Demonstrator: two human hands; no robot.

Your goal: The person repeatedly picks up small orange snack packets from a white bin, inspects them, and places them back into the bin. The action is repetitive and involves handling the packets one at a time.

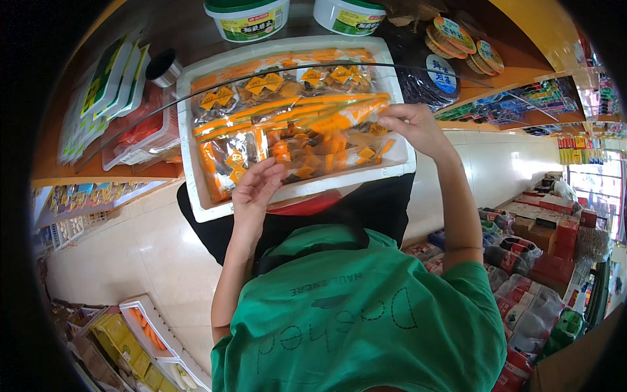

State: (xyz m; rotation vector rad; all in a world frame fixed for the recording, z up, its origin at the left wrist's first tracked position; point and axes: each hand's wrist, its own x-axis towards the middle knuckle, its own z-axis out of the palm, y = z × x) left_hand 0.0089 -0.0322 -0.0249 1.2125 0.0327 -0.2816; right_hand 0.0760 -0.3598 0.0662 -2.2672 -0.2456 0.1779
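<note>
A white foam box (409, 142) stands before me, filled with clear plastic packets of dark food with orange bands and orange diamond marks. My right hand (416, 130) pinches the right end of one orange-banded packet (350, 116), blurred and tilted above the others. Over the near wall of the box is my left hand (257, 191), its fingers loosely curled and apart, with nothing seen in it. Just beyond its fingertips lie more packets (308, 157) in the front row. A back row of packets (264, 85) lies flat along the far side.
Two white tubs (247, 22) with green rims stand behind the box. At left are a metal cup (164, 68), stacked green-and-white packs (110, 78) and a plastic basket (147, 147). Round packs (450, 36) sit at right. A thin dark rod (313, 64) crosses over the box.
</note>
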